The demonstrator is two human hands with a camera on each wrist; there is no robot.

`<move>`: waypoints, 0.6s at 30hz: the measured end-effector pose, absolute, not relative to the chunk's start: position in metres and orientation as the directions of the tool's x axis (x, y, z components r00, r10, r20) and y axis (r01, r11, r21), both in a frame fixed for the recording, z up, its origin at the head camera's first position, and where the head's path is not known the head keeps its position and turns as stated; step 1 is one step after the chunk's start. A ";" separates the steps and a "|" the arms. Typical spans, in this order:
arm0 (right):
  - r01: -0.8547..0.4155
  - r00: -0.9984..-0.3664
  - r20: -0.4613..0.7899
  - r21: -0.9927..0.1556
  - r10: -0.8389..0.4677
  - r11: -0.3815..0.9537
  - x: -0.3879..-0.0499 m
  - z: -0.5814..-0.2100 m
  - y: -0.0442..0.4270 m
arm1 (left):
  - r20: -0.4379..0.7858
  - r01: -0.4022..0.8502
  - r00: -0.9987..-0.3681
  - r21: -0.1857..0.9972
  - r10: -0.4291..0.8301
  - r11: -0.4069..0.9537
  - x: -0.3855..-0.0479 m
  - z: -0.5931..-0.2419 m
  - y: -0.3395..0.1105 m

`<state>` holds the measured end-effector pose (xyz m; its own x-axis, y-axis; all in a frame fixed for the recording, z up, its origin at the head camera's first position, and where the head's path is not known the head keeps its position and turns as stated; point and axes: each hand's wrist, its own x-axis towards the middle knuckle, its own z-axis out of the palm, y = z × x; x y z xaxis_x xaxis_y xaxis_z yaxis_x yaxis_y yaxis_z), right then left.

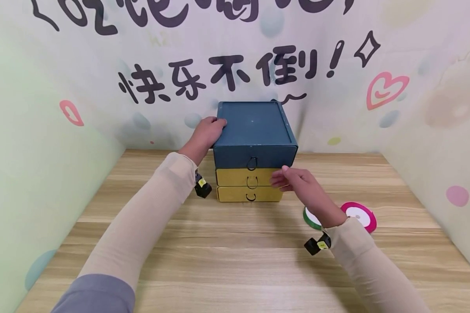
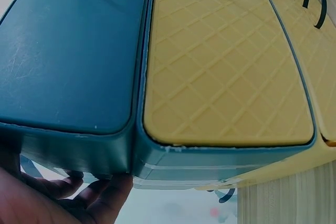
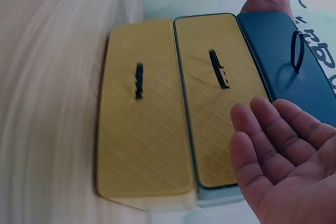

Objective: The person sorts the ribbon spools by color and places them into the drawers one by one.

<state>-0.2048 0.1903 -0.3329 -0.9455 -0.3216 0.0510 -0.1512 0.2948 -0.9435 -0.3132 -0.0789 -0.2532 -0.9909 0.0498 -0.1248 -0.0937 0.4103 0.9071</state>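
A small storage box with stacked drawers stands at the back of the table: a dark blue drawer (image 1: 254, 157) on top, a yellow middle drawer (image 1: 235, 177) and a yellow bottom drawer (image 1: 235, 194) below. Each front carries a dark loop handle. My left hand (image 1: 210, 130) holds the box's upper left edge, its fingers (image 2: 107, 195) against the blue side. In front of the yellow drawers' right part, my right hand (image 1: 293, 179) is held with palm up and fingers extended, gripping nothing. All the drawers look closed.
A magenta ribbon spool (image 1: 370, 219) lies on the wooden table (image 1: 219, 261) at the right. Beside it, a green ribbon spool (image 1: 311, 219) is partly hidden by my right wrist. A printed wall cloth (image 1: 172, 117) stands behind the box and along both sides.
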 end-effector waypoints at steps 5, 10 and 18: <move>-0.020 -0.940 -0.059 -0.974 -0.335 0.227 -0.207 -0.338 0.187 | -0.131 -0.098 -0.990 0.901 0.050 0.422 -0.314 -0.253 -0.079; 0.084 -0.928 -0.128 -0.987 -0.349 0.140 -0.210 -0.343 0.179 | -0.128 -0.095 -0.990 0.904 0.051 0.417 -0.315 -0.254 -0.078; 0.183 -0.914 -0.167 -0.983 -0.369 -0.007 -0.211 -0.353 0.167 | -0.133 -0.102 -0.990 0.907 0.047 0.408 -0.316 -0.254 -0.078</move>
<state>-0.2109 0.1667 -0.3528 -0.9141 -0.3694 -0.1673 0.1827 -0.0069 -0.9831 -0.3159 -0.0784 -0.2545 -0.9900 0.0467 -0.1328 -0.1025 0.4079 0.9073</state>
